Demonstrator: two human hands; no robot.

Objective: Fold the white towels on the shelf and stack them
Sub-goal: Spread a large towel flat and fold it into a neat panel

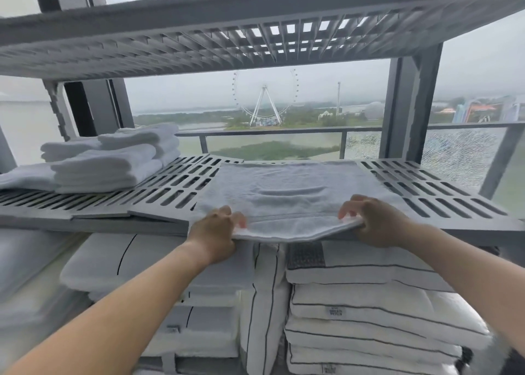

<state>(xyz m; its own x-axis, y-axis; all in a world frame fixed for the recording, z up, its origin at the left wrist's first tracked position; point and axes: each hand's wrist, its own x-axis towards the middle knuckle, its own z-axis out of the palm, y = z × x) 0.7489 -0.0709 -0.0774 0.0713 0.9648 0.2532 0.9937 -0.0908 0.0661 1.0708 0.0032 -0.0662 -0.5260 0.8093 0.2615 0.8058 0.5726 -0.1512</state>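
Observation:
A white towel (287,195) lies spread flat on the grey slatted shelf (176,187), its near edge hanging a little over the front. My left hand (216,232) pinches the towel's near left corner. My right hand (372,221) grips the near right corner, fingers curled over the top of the hem. Between both hands the near edge is lifted slightly off the shelf. At the shelf's left end sit stacks of folded white towels (110,158).
Another grey slatted shelf (255,30) runs overhead. Below the working shelf lie piles of white pillows with black piping (369,303). Grey uprights (409,107) stand at the right, with a window and balcony rail behind.

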